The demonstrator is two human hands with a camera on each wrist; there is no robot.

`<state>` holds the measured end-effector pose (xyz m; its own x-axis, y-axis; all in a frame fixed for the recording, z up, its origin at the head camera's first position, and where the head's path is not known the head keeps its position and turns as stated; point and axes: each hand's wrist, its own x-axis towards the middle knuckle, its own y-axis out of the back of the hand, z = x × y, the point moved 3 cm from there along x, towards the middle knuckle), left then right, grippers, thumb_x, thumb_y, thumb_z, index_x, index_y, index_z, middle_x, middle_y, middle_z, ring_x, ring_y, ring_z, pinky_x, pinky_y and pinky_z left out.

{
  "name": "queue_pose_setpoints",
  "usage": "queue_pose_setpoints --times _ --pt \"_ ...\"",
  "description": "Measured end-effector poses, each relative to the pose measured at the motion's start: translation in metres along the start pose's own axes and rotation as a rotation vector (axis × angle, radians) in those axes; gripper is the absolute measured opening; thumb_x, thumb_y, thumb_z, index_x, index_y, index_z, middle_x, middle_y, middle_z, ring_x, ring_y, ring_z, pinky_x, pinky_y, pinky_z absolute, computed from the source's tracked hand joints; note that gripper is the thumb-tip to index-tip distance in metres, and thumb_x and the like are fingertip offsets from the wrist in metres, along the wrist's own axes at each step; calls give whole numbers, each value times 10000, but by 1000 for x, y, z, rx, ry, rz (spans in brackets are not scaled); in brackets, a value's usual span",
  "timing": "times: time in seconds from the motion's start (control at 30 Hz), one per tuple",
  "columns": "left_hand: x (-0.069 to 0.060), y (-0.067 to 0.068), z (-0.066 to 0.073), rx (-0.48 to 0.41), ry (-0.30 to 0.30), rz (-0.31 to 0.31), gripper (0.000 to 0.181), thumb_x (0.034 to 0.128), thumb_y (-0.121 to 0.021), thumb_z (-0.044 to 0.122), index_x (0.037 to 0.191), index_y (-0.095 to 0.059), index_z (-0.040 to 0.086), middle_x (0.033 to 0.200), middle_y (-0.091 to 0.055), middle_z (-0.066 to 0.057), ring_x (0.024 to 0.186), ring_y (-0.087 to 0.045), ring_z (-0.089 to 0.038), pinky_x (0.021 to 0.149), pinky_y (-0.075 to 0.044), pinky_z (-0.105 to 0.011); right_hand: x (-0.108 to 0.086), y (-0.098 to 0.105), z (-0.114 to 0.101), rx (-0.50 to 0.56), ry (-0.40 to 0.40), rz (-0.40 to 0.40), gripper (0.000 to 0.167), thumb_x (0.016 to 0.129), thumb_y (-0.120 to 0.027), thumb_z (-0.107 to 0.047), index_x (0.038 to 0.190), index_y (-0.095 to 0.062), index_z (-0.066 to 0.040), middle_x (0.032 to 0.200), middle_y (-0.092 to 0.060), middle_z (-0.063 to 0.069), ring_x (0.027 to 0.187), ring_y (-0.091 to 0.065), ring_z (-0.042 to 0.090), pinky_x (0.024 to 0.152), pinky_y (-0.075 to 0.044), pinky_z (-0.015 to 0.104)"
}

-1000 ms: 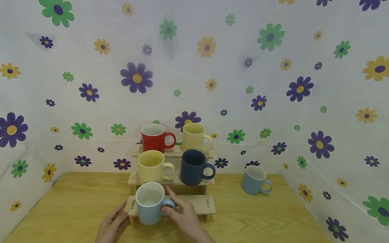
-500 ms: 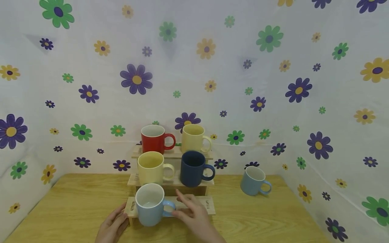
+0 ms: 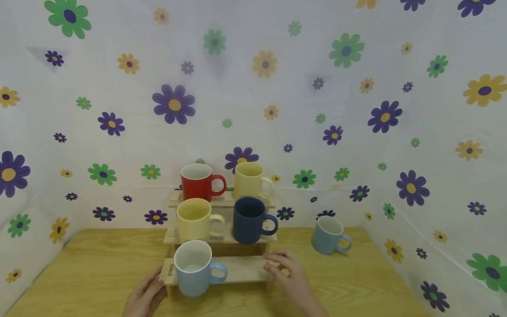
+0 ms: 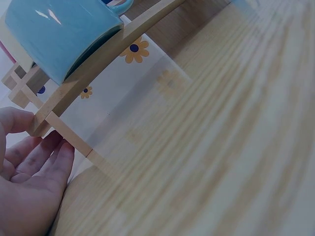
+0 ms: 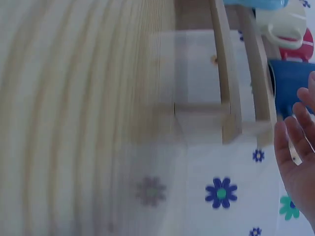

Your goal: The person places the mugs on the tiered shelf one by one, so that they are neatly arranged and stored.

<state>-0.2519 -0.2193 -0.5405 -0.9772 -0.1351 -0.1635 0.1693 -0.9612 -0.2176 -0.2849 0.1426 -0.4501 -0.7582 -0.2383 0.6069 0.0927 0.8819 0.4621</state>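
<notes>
A three-step wooden display stand (image 3: 245, 269) stands on the table. On the left part of its lowest step sits a light blue mug (image 3: 192, 272), handle to the right, base reaching past the front edge. My left hand (image 3: 145, 294) holds the left end of that step; in the left wrist view its thumb is at the board's end and the fingers lie by the leg. My right hand (image 3: 292, 277) holds nothing, loosely bent fingers over the step's right end; contact is hard to tell. A yellow mug (image 3: 194, 222) and a navy mug (image 3: 248, 222) fill the middle step.
The top step carries a red mug (image 3: 196, 185) and another yellow mug (image 3: 247, 182). Another light blue mug (image 3: 326, 237) stands on the wooden table (image 3: 99, 273), right of the stand. A flower-print cloth (image 3: 269, 97) surrounds the table at the back and sides.
My right hand has let go of the light blue mug's handle and moved right to the step's far end. The mug stays on the step. My left hand has kept its place.
</notes>
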Motion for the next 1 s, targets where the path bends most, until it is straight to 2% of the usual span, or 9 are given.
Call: queue_pose_setpoints --times 0.2,0.33,0.4,0.53,0.63,0.7,0.83,1.0 --pt "-1 -1 1 -6 0 10 1107 718 -775 523 1496 -216 -33 1457 -309 -266 964 -546 67 984 -421 -276 3 33 22 -296 122 85 241 758 -789 -61 984 -754 -136 988 -595 -89 890 -536 88 676 -519 254" --pt "-1 -1 1 3 11 14 1105 720 -773 521 1496 -213 -34 1473 -292 -266 960 -544 69 1005 -401 -314 5 55 39 -475 198 100 264 707 -826 -54 957 -749 -92 950 -609 -10 889 -534 144 699 -515 283" --pt "-1 -1 1 12 16 17 1085 733 -763 517 1498 -217 -26 1469 -303 -257 966 -543 64 1003 -405 -313 6 65 46 -547 208 104 282 698 -835 -69 965 -746 -68 942 -618 22 876 -548 173 698 -517 317" --pt "-2 -1 2 24 22 23 957 817 -728 438 1499 -233 -15 1462 -318 -250 1028 -538 9 989 -426 -302 8 84 57 -705 206 124 314 688 -851 -121 970 -736 -42 916 -626 70 814 -596 232 640 -545 362" --pt "-2 -2 2 40 23 18 819 902 -661 348 1499 -232 -13 1468 -304 -264 1103 -514 -55 992 -426 -308 11 96 62 -807 242 132 316 657 -860 -115 940 -739 -42 886 -638 107 747 -625 288 609 -554 424" --pt "-2 -2 3 44 25 22 776 923 -639 324 1498 -240 -10 1465 -309 -265 1125 -508 -79 990 -428 -308 13 103 65 -859 262 135 316 640 -859 -101 928 -743 -44 873 -645 126 718 -629 322 590 -548 459" --pt "-2 -1 3 42 19 20 748 937 -622 311 1498 -244 -9 1461 -316 -264 1118 -511 -74 992 -428 -311 18 117 75 -932 210 158 343 662 -853 -120 971 -736 -30 877 -640 150 718 -613 348 567 -523 500" --pt "-3 -1 4 34 8 12 789 921 -641 344 1497 -240 -15 1447 -337 -254 1058 -534 -18 989 -432 -307 24 130 89 -910 21 180 438 764 -808 -162 1116 -659 52 987 -611 243 834 -593 418 661 -505 567"
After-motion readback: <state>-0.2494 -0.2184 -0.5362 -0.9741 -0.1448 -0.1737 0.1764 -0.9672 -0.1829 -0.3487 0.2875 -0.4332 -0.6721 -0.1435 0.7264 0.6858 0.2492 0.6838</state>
